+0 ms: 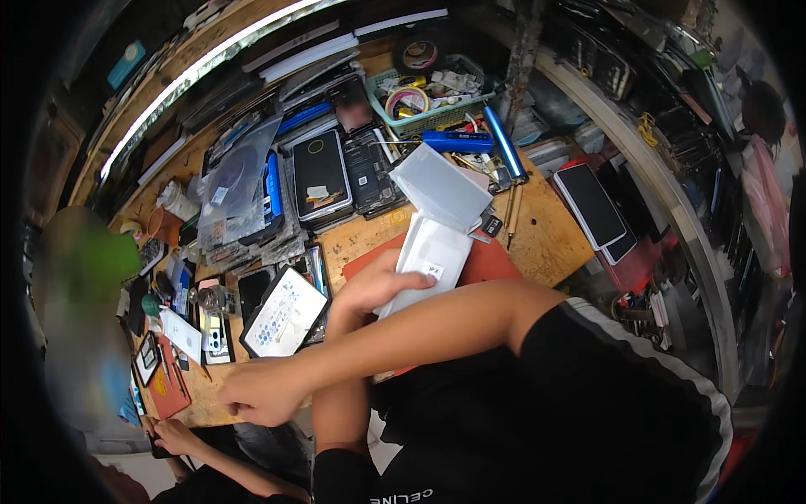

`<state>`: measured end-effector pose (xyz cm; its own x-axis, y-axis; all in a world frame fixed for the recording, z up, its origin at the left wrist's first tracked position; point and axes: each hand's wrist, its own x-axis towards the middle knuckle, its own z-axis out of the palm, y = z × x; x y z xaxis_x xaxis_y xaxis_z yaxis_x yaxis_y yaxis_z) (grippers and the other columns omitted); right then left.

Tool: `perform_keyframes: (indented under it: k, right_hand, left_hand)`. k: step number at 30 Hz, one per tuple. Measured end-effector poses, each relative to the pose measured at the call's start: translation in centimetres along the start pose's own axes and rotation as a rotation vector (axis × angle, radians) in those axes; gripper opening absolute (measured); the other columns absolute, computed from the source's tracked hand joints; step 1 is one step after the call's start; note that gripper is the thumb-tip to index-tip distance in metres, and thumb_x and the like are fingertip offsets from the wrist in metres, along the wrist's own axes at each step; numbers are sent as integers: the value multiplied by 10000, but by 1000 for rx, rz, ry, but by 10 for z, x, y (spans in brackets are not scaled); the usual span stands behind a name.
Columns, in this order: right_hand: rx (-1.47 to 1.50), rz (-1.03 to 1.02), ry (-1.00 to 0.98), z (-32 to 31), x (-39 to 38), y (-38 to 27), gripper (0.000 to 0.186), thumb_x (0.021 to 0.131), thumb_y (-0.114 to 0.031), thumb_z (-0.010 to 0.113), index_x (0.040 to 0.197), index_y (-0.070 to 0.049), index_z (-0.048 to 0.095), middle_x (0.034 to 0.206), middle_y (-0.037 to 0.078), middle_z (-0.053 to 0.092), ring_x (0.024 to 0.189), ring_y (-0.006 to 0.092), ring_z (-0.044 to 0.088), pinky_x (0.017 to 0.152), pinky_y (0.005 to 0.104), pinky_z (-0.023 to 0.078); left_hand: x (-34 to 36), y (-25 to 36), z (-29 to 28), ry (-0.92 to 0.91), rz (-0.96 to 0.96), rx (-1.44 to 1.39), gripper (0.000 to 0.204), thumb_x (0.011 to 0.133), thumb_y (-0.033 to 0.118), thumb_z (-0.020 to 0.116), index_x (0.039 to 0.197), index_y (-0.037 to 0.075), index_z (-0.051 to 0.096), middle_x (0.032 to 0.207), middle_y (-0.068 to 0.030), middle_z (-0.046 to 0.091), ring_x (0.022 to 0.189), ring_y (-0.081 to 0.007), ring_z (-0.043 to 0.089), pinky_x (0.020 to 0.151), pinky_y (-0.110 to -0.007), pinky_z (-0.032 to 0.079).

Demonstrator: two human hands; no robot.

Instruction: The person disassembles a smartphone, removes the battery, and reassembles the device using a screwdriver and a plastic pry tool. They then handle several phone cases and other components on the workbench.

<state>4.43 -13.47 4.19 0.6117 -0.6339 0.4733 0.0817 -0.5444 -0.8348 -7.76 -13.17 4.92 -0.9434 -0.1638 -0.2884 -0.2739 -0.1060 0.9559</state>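
My left hand point(369, 290) is closed around a stack of flat white packets point(441, 244), the thumb lying across the top one beside a small white label. The packets are over a reddish-orange mat point(495, 265). Just beyond them lies a clear, frosted flat plastic case point(443, 186). My right arm crosses over my left forearm, and my right hand point(267, 393) is at the bench's front edge on the left. Its fingers curl downward; whatever may be in them is hidden. Nearby lies a white panel with blue marks point(288, 314).
A black phone point(321, 174) and stacked phone parts stand at the back, beside a green basket point(432, 92) of tape and tools. A blue cylinder point(504, 143) lies right of it. Another phone point(590, 204) rests at right. At lower left is another person's hand point(175, 437).
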Motion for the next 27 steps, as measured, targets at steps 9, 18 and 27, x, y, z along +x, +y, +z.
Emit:
perform_keyframes:
  k: [9,18,27]
  right_hand:
    - [-55,195,87,-117,-195,-168,211,1015,-61,668,1210,12,701,1019,136,746,907,244,731,825,336,573]
    - [190,787,696,-123,-309,-176,170,1039,-50,608,1163,25,697,931,63,734,849,109,694,758,249,561]
    - [140,659,555,-91,-296,-163,165,1024,-33,616,1142,30,713,926,79,741,834,100,695,737,259,555]
  left_hand:
    - [-78,23,44,860,148,1005,342,946,337,757,1091,35,692,1018,-216,736,936,-366,735,779,-456,575]
    - [-328,-97,-159,1815,-683,923,535,918,396,786,1252,1,647,1123,-256,748,1062,-433,715,903,-512,542]
    - [-377,-163,-276,1941,-558,625,671,799,379,903,1261,-53,681,1153,-249,765,1060,-374,754,945,-457,561]
